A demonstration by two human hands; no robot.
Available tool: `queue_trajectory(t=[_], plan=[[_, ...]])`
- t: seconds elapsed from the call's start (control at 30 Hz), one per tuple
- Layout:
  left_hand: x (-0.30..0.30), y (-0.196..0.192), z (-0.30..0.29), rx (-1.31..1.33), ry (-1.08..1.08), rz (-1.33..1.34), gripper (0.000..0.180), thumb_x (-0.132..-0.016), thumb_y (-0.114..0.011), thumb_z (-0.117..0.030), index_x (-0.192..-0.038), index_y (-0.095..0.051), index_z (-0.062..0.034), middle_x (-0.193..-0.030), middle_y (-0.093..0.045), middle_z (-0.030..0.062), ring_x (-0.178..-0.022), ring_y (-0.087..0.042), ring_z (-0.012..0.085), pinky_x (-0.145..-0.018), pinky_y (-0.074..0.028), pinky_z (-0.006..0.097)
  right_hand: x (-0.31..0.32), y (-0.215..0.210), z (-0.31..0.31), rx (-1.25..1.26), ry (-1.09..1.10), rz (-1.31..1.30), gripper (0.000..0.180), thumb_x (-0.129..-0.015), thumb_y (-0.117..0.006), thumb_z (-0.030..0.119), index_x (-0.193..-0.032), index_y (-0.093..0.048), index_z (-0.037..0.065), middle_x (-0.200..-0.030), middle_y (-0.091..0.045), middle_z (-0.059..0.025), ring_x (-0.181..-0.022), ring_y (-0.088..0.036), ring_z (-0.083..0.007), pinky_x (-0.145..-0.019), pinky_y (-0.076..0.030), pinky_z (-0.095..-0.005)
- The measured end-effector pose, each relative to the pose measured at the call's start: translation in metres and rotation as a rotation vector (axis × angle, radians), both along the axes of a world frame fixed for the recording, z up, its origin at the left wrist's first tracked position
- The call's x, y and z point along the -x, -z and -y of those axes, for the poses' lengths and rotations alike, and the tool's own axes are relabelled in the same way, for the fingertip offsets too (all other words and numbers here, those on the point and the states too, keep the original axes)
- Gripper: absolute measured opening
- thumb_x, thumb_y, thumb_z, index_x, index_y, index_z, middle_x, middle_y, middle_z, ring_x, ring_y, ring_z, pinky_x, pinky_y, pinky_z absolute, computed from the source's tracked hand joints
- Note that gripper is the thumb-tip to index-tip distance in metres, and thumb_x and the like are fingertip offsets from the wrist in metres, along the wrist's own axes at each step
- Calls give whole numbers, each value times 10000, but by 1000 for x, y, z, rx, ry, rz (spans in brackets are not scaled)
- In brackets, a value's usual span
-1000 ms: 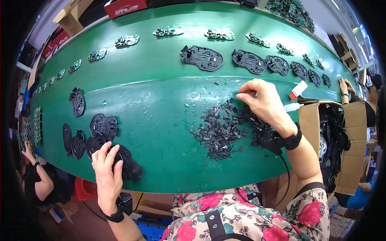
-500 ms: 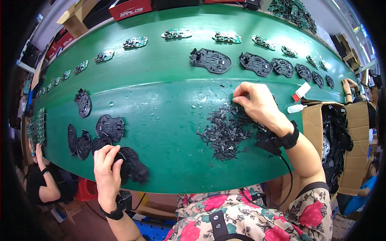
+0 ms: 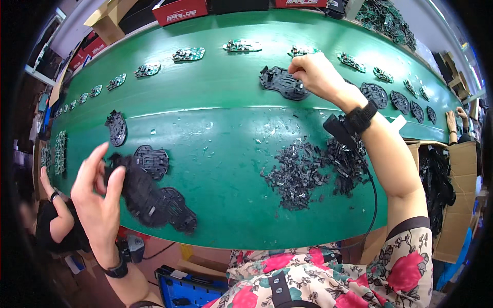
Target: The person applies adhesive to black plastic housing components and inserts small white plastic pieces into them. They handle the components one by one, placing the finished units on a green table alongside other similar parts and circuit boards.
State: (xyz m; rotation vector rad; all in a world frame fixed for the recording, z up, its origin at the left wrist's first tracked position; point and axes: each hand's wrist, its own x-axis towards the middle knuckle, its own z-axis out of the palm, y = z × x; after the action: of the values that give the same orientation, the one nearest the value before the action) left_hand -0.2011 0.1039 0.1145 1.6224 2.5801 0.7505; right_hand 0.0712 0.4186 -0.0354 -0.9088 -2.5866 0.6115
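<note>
My right hand (image 3: 321,79) reaches over the far row, its fingers pinched; what they hold, if anything, is hidden. Beneath its fingertips lies a black plastic mouse-shaped shell (image 3: 280,82), and a green circuit board (image 3: 302,50) is just beyond. My left hand (image 3: 100,197) is raised at the near left, thumb and fingers apart. Beside it a black shell (image 3: 146,203) is smeared by motion, partly over another black shell (image 3: 178,209). A ribbed black shell (image 3: 152,162) and a smaller-looking one (image 3: 117,128) lie farther off. Nearer me lies a heap of small black parts (image 3: 295,174).
Circuit boards (image 3: 188,54) line the far side of the green table (image 3: 221,154), with more shells (image 3: 374,95) at right. A second parts pile (image 3: 346,164) lies under my right forearm. An open carton (image 3: 459,195) stands at right. Other people's hands show at both sides.
My right hand has moved from the small-parts heap up to the far shell. My left hand has drawn left and opened, and the black shells beside it have shifted and blurred.
</note>
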Motion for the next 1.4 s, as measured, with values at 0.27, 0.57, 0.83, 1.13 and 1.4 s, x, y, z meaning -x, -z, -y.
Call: queue_trajectory(t=[0.27, 0.57, 0.83, 1.13, 1.4], plan=[[-16, 42, -139, 194, 39, -17, 372, -804, -683, -364, -971, -707, -33, -696, -652, 163, -680, -655, 239, -654, -500, 347, 17, 11, -26, 42, -102, 155, 145, -761, -648, 10, -902, -618, -2, -812, -658, -185, -810, -648, -332, -719, -509, -406], [-4, 128, -208, 261, -20, -119, 433, -796, -655, -455, -961, -708, -59, -879, -686, 214, -865, -669, 349, -789, -512, 422, 15, 10, -53, 105, -46, 172, 416, -637, -828, 123, -959, -598, -4, -740, -583, -76, -727, -583, -246, -672, -477, -363], [-13, 142, -215, 294, -30, -126, 464, -812, -657, -471, -898, -664, -15, -865, -682, 203, -865, -664, 367, -779, -511, 452, 19, 6, -62, 157, -71, 291, 336, -639, -828, 121, -867, -623, -18, -723, -628, -110, -692, -613, -237, -627, -483, -353], [-14, 143, -211, 268, 80, -114, 515, -807, -663, -505, -904, -647, 0, -846, -678, 215, -849, -665, 373, -770, -512, 453, 20, -4, -46, 102, -140, 323, 225, -700, -762, 64, -858, -628, -26, -754, -651, -170, -716, -634, -292, -646, -491, -368], [-30, 130, -178, 33, 317, -66, 375, -779, -733, -285, -1028, -659, -15, -734, -624, 118, -665, -606, 248, -654, -491, 351, 16, 1, -50, 91, -157, 339, 207, -715, -746, 52, -859, -613, -17, -759, -647, -156, -731, -631, -293, -653, -487, -388]])
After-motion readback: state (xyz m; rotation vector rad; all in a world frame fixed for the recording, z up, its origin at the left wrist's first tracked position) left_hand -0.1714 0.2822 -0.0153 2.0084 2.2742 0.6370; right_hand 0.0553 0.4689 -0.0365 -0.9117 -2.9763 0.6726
